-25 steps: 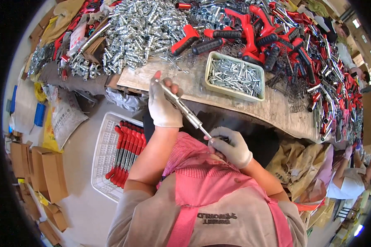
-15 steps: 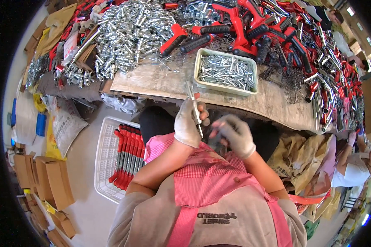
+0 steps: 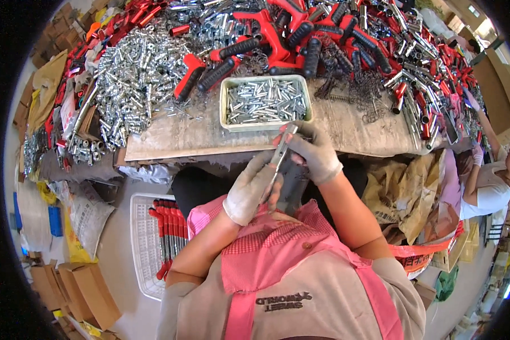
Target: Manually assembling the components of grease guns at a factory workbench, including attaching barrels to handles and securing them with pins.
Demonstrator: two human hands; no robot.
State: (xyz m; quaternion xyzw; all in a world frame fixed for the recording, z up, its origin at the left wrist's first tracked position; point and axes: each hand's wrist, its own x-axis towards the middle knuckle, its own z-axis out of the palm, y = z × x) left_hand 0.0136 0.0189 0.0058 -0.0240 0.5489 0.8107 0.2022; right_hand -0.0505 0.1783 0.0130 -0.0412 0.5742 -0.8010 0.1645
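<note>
Left grip [image 3: 249, 190] closed around metal rod [image 3: 281, 150], right grip [image 3: 314, 150] pinching its upper end, above tray [image 3: 228, 116]

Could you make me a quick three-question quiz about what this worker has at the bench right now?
1. True or false: both gloved hands, the left hand and the right hand, grip the same slim metal rod.
2. What lies in the pale tray on the wooden bench? A) red handles B) small silver metal pieces C) springs
3. Fill in: the white basket on the floor at the person's left holds a row of ____ tools.

Key
1. True; both hands hold it in front of the body, just below the bench edge.
2. B
3. Red
</note>
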